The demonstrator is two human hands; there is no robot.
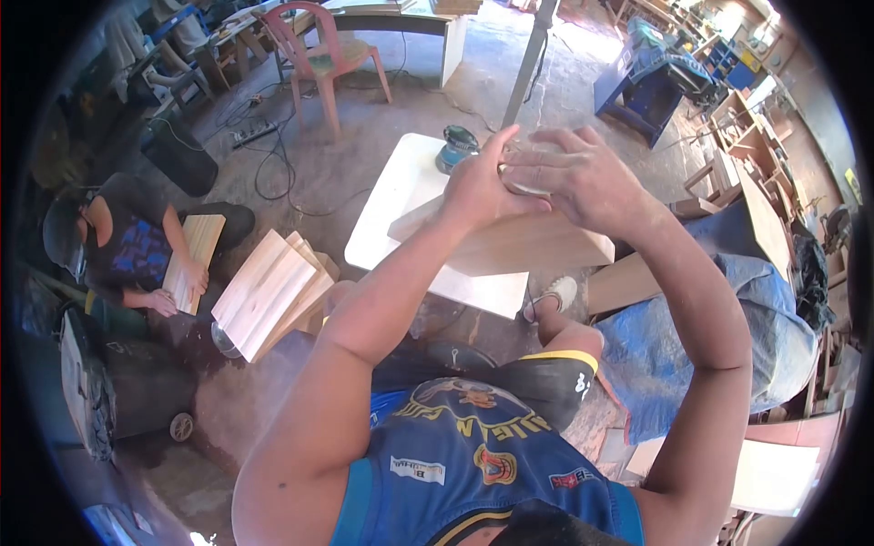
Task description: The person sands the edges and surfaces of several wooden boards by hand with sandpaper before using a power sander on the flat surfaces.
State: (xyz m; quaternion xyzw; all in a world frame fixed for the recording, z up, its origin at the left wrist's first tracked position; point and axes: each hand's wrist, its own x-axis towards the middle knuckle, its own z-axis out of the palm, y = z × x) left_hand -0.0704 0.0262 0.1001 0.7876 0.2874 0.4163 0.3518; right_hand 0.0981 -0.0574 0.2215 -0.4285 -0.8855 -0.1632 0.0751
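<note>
Both my hands are raised together above a thick wooden board, which lies over a white table. My left hand has its palm turned inward and its thumb pointing up. Across from it, my right hand has its fingers bent toward the left palm. Between the two hands shows the edge of a small, pale, flat piece; I cannot make out what it is. A teal sander stands on the table just behind my left hand.
A seated person at the left holds a wooden board. Stacked wooden panels lean nearer to me. A pink chair and cables are behind the table. Blue tarp covers things at the right. A grey post rises beyond.
</note>
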